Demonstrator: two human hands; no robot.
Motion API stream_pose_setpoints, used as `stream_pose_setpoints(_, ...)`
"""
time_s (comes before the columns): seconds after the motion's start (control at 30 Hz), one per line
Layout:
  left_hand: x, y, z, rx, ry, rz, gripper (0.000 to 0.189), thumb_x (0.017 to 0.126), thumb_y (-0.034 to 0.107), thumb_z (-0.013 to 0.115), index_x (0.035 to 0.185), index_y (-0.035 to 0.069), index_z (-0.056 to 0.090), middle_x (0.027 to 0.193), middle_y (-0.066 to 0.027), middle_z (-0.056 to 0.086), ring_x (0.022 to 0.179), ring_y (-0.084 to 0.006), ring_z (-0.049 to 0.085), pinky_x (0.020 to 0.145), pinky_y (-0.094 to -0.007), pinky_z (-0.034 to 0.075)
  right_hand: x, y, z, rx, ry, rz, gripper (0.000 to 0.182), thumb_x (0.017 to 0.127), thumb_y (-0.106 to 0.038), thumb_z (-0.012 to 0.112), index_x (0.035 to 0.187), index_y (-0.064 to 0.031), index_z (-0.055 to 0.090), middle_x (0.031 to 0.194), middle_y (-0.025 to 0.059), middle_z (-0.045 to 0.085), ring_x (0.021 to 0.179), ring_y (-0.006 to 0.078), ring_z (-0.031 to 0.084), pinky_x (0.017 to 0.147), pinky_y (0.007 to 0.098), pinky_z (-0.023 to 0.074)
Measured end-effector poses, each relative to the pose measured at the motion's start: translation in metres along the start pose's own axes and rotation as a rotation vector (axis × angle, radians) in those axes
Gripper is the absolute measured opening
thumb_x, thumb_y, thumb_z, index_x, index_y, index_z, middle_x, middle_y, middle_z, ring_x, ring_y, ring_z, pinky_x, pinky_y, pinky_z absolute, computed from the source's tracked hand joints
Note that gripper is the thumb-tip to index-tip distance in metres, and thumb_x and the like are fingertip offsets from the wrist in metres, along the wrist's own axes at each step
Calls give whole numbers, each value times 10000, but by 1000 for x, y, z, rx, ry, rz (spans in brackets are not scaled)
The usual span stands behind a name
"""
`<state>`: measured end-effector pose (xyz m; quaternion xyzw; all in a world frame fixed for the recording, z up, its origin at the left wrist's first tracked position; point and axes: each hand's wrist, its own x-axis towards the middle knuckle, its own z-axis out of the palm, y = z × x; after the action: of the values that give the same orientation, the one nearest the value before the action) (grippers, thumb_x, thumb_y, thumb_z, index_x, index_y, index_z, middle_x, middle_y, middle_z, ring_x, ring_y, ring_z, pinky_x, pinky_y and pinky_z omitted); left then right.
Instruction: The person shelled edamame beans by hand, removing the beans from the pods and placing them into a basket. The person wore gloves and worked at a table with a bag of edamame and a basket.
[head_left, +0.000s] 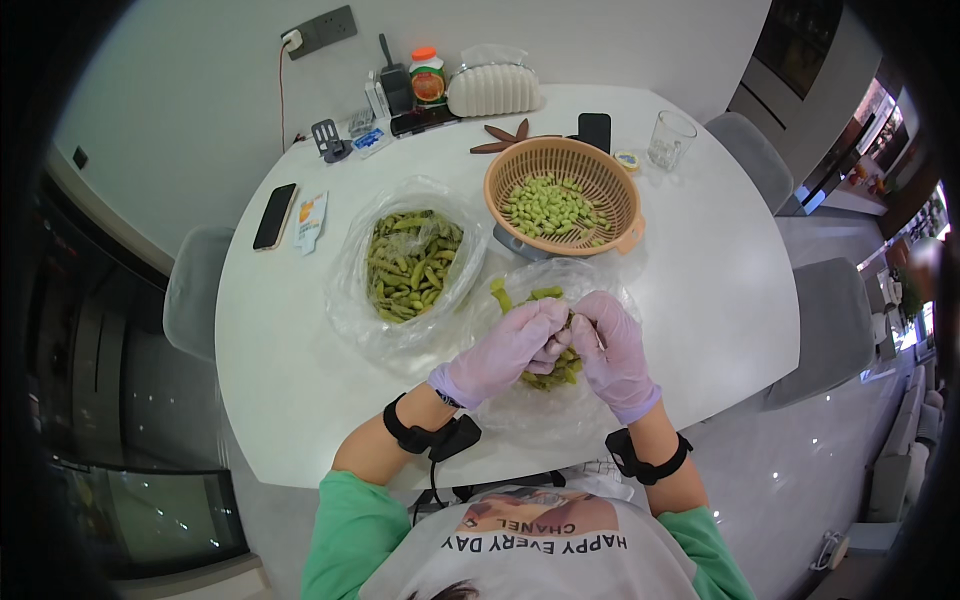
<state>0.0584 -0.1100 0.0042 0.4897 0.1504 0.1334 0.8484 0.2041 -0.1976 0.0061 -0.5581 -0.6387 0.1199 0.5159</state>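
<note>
My left hand (525, 334) and my right hand (611, 345), both in thin pinkish-purple gloves, meet fingertip to fingertip near the table's front. Pinched between them is an edamame pod (570, 318), mostly hidden by the fingers. Beneath the hands, a flattened clear plastic bag (517, 420) carries loose green pods (551, 381), partly covered by the gloves. To the left stands an open clear plastic bag (345, 300) full of edamame pods (412, 274). Beyond my hands, shelled green beans (551, 206) lie in an orange plastic colander (626, 187).
The colander rests over a grey-blue basin (517, 241) on the white table (712, 300). Behind it are a brown star-shaped trivet (502, 139), a dark phone (595, 133) and a drinking glass (671, 141). Another phone (275, 217) lies far left. A tissue holder (493, 90) stands against the wall.
</note>
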Motion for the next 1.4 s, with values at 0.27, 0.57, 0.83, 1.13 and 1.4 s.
stream_pose_setpoints(0.27, 3, 7, -10, -201, 51, -210, 118, 953, 175, 412, 916, 99, 495, 756, 1, 511, 549, -58, 346, 437, -207, 259, 4, 0, -2, -454, -33, -235, 163, 755, -85, 667, 880, -119, 567, 834, 40, 553, 789, 251, 531, 683, 356, 432)
stream_pose_setpoints(0.57, 8, 2, -12, -306, 61, -176, 119, 932, 135, 436, 951, 43, 510, 810, -51, 540, 547, -78, 378, 440, -218, 303, 3, 3, -8, -508, 77, -254, 264, 690, -96, 730, 924, -175, 637, 864, 15, 558, 819, 236, 534, 712, 341, 435)
stream_pose_setpoints(0.83, -11, 14, -13, -389, 61, -78, 326, 977, 212, 445, 1141, -66, 494, 1050, -144, 542, 903, -200, 543, 790, -308, 476, -2, 20, -12, -202, 163, 150, 230, 755, -138, 734, 968, -110, 653, 927, 73, 595, 869, 266, 567, 733, 350, 473)
stream_pose_setpoints(1.13, 9, 76, -20, -532, 143, 4, 540, 989, 255, 420, 1277, -187, 303, 1267, -255, 397, 1226, -375, 403, 1077, -409, 364, 18, 21, -45, -314, -391, -56, 365, 895, -194, 595, 1255, -138, 570, 1078, 125, 588, 928, 296, 582, 823, 378, 480)
stream_pose_setpoints(1.4, 132, 105, -46, 48, 309, 0, 476, 931, 507, 396, 1222, 136, 463, 1189, -141, 477, 1183, -298, 430, 961, -427, 388, 49, 22, -67, -244, -532, 70, 348, 930, -273, 518, 1218, -84, 569, 1029, 141, 595, 957, 316, 567, 851, 391, 454)
